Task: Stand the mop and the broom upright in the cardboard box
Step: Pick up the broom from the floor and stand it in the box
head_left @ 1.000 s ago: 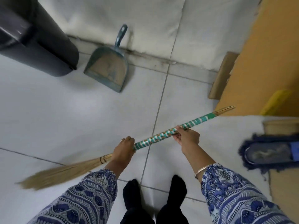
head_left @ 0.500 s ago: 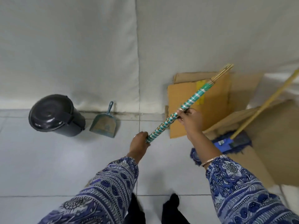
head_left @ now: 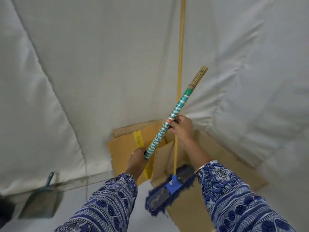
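Observation:
I hold the broom (head_left: 177,111) by its teal-and-white wrapped handle, tilted up to the right in front of the cardboard box (head_left: 123,148). My left hand (head_left: 137,158) grips the lower part of the handle. My right hand (head_left: 182,126) grips it higher up. The broom's bristles are hidden below my left arm. The mop stands inside the box: its yellow pole (head_left: 181,47) rises straight up against the white wall, and its blue head (head_left: 167,190) rests on the box's lower flap.
A teal dustpan (head_left: 40,201) leans against the wall at the lower left, with a dark bin's edge (head_left: 5,210) beside it. White cloth (head_left: 83,64) covers the wall behind the box. Open cardboard flaps (head_left: 217,153) spread to the right on the tiled floor.
I have raised the broom from low over the floor to a steep tilt and stepped closer to the box. The view has swung up and right, onto the box and the mop.

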Tool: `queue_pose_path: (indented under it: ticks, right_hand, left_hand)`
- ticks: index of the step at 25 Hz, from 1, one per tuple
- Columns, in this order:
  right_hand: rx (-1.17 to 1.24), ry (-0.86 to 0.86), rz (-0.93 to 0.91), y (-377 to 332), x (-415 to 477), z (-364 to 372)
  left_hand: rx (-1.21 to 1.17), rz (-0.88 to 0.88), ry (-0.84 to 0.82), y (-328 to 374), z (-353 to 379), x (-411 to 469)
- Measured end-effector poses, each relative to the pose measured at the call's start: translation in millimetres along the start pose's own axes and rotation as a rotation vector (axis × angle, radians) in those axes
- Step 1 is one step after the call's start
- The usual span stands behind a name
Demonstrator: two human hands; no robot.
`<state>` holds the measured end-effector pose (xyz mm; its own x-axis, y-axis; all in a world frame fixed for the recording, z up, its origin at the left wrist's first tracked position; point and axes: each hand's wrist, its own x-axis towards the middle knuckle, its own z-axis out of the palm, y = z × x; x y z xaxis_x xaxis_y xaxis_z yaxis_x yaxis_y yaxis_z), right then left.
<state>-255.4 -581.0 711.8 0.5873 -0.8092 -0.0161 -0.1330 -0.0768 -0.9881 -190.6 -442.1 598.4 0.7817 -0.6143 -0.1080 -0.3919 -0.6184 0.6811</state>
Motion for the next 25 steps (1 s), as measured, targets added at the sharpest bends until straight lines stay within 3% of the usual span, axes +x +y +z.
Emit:
queue_pose_path:
  ticks: [4,12,19,25]
  right_hand:
    - [-0.074,0.048,-0.067,-2,44,-97]
    - [-0.281,0.056,-0.06,53,178,-205]
    - [-0.374,-0.072,-0.008,161,316,-254]
    - [-0.377,-0.26,0.031,286,430,-265]
  left_hand:
    - [-0.03,0.027,-0.089,95,71,21]
    - [-0.186,-0.037,-0.161,190,224,125]
    - [-0.201,-0.161,-0.22,209,364,226]
    - [-0.209,-0.367,-0.134,189,487,310]
